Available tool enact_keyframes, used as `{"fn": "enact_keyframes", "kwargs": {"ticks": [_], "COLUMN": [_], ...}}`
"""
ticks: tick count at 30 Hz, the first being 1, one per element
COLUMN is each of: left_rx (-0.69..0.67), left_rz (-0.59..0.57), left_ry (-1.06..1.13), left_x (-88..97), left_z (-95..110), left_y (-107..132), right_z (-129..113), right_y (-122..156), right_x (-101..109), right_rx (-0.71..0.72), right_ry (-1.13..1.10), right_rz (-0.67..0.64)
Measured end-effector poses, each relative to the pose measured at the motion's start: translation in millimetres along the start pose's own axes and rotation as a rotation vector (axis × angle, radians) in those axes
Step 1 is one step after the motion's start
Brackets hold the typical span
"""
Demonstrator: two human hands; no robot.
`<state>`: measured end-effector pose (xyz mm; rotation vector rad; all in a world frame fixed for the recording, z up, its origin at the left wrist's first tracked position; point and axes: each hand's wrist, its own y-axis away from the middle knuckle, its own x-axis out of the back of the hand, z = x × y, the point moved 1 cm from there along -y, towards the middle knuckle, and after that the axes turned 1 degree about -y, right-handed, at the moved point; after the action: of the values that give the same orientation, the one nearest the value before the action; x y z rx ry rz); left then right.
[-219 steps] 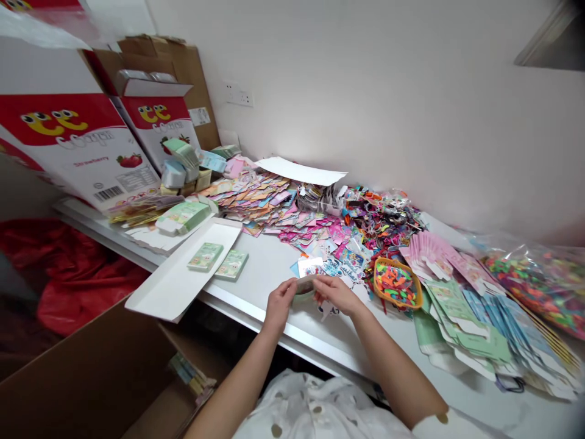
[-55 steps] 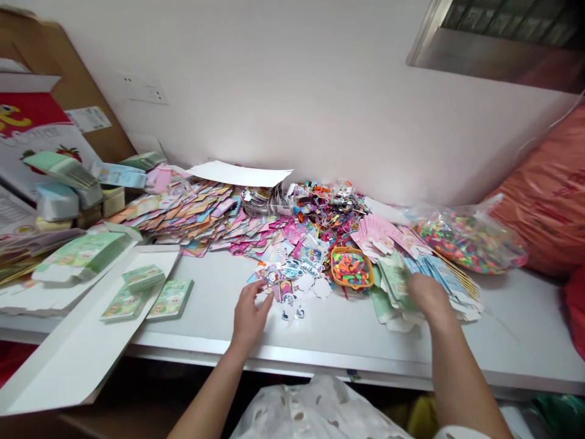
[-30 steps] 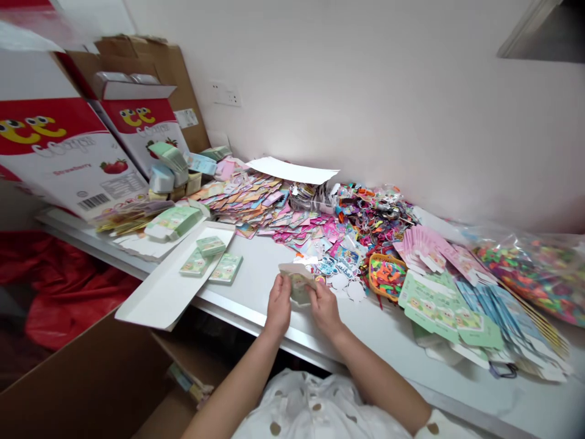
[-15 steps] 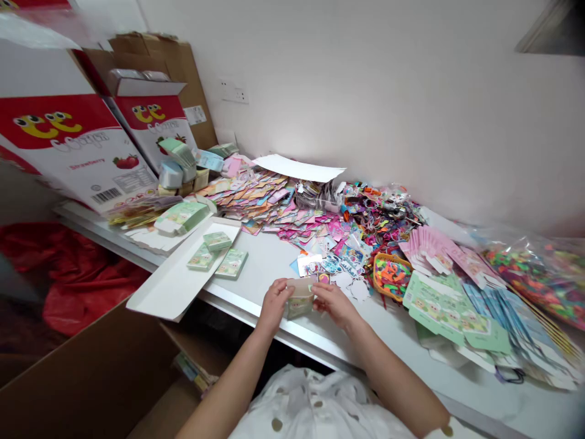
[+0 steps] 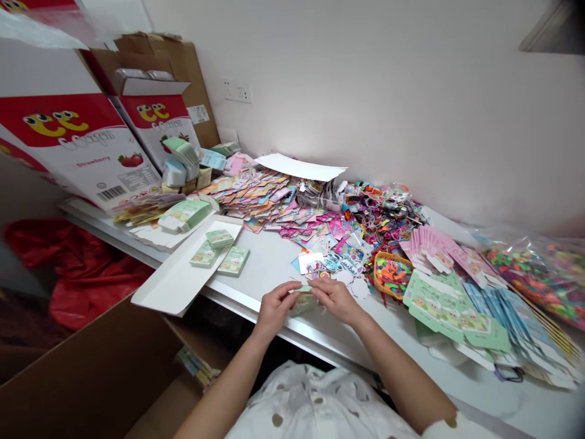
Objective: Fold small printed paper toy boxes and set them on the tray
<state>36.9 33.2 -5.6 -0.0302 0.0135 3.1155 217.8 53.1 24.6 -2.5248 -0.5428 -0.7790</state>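
Far left, big red-and-white strawberry cartons (image 5: 86, 146) stand propped up, a wall socket (image 5: 236, 90) just beyond them! Along the wall, a sprawl of pastel paper cards (image 5: 256, 198) runs toward an orange basket (image 5: 392, 275) of colourful pieces, a bulging plastic bag (image 5: 534, 280) at right. Near left, a red plastic sack (image 5: 82, 274) behind an open cardboard box (image 5: 86, 366)!

Left hand (image 5: 274, 310) and right hand (image 5: 336, 299) pinch small green paper box (image 5: 304, 302) between fingertips, just above edge of white counter (image 5: 269, 259). At 10 o'clock, long white card tray (image 5: 176, 274), green boxes (image 5: 219, 238) on it. At 12 o'clock, sticker heap (image 5: 331, 263). At 2 o'clock, orange basket (image 5: 390, 275) of colored pieces. At 3 o'clock, flat green box blanks (image 5: 441, 314).
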Motion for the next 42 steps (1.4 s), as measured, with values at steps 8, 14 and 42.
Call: {"fn": "enact_keyframes", "kwargs": {"ticks": [8, 14, 42], "left_rx": [-0.114, -0.499, -0.241], "left_rz": [0.040, 0.067, 0.021], "left_ry": [-0.148, -0.457, -0.672], "left_x": [0.4, 7.2, 5.9], "left_z": [-4.0, -20.3, -15.8], "left_y": [3.0, 6.4, -29.4], "right_z": [0.2, 13.4, 61.2], "right_y": [2.0, 13.2, -63.5], "right_x": [-5.1, -15.7, -11.6], "right_rx": [0.012, 0.144, -0.254], "right_ry": [0.027, 0.176, 0.537], "right_rz": [0.043, 0.076, 0.070]}}
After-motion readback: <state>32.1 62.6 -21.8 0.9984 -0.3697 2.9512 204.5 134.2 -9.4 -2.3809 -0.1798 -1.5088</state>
